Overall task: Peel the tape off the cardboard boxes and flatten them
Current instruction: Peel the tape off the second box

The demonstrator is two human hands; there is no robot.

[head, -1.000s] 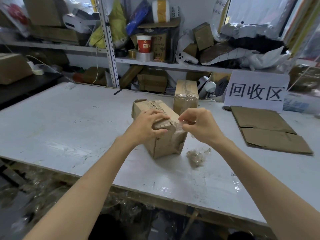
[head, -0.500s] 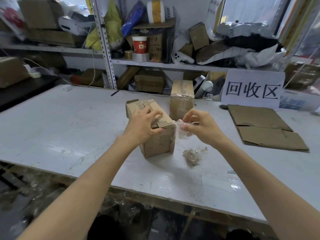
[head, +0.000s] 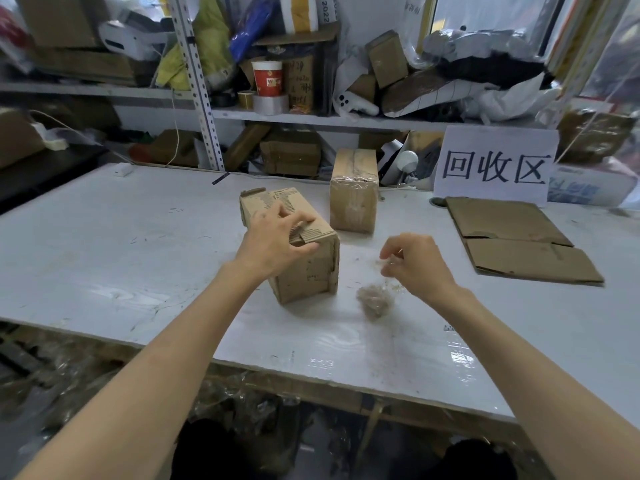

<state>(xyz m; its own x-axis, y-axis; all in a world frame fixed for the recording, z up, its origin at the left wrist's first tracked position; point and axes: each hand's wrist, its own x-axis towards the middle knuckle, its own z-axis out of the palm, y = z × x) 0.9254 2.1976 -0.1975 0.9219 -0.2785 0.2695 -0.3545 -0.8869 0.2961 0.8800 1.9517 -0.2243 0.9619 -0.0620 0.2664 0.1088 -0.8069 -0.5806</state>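
Cardboard, scuffed and torn along its top, makes up the near box (head: 294, 244), which sits about the middle of the white bench (head: 104, 244). At nine o'clock of that box comes the left hand (head: 273, 244), its grip spread over the top edge with the fingers (head: 304, 249) pressed on the ragged flap, grasping the box to steady it. Most of the tape seems gone from the faces that show; bare corrugation is exposed where the paper skin has ripped away. At one o'clock of this box, just behind it and apart, stands a second box (head: 353, 195), upright and wrapped in glossy clear tape. At four o'clock of the near box lies a crumpled wad of tape (head: 374, 299) on the bench. Above that wad hovers the right hand (head: 415, 261), its grip pinched loosely on a thin clear strip of tape (head: 389, 263) that trails down toward the wad. Farther out at three o'clock a flattened box (head: 519, 244) lies flat by the white sign (head: 495, 164).

The near box looks light and thin-walled, stiff along its edges but easily crushed on its faces. I judge it best taken at the flap edges to open the seams. The tape is limp and sticky, likely to cling to fingers.
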